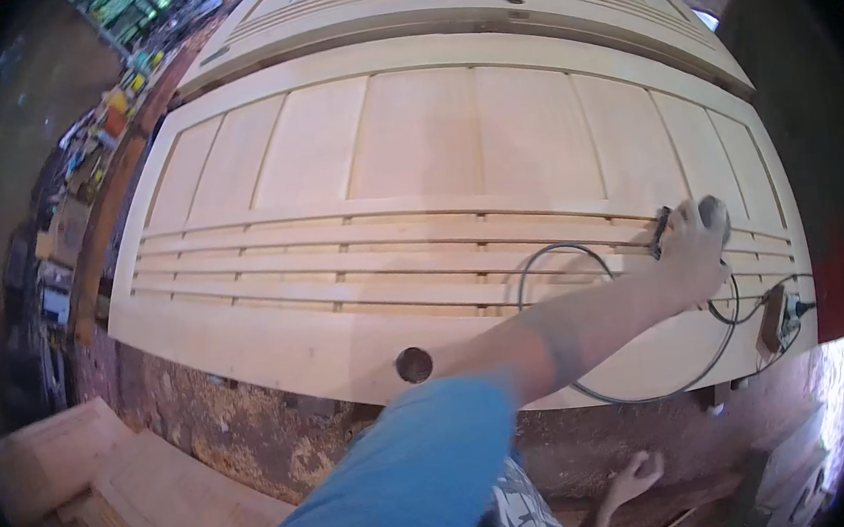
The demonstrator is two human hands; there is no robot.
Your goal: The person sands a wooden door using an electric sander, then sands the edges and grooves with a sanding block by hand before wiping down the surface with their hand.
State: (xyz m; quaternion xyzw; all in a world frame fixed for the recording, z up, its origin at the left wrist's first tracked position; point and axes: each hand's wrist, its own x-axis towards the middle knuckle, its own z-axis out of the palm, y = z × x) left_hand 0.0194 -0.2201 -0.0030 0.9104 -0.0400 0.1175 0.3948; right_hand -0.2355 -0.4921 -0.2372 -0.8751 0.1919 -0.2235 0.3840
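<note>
My left hand (692, 250), at the end of a blue sleeve, reaches across to the right and is closed around a small corded power tool (714, 215). Only its dark rounded end and a black part show; the fingers hide the rest, so its exact kind is unclear. The tool is over the slatted band of a pale wooden door (421, 133), near the door's right end. Its grey cable (674, 394) loops over the door. Low in the view, beside my body, my right hand (636, 476) hangs with loosely curled fingers apart, holding nothing visible.
A power socket block (775, 320) with a plug lies at the door's right edge. Behind lies a second wooden door (400, 9). Wooden panels (181, 495) rest at lower left. Assorted clutter (83, 178) lines the left side. The near door has a round hole (414, 365).
</note>
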